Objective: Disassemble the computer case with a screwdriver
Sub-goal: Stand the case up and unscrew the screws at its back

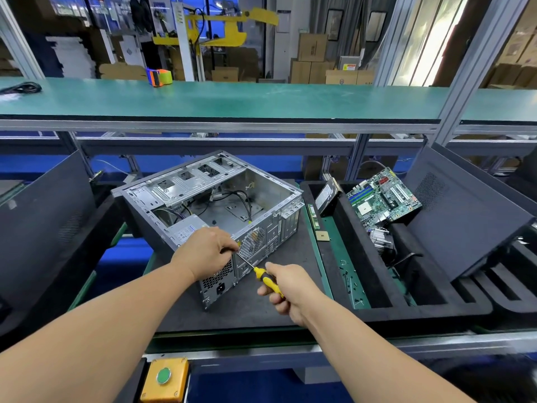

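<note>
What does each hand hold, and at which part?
Right hand grips the screwdriver by its yellow handle. Left hand pinches near the shaft tip, at the computer case rear.

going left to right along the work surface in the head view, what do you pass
left hand → screwdriver → right hand → memory stick → hard drive → motherboard → dark side panel

We counted one open grey metal computer case (209, 205), one yellow-and-black-handled screwdriver (266, 279), one green motherboard (383, 197), two bare hands, one yellow box with a green button (165, 379).
</note>
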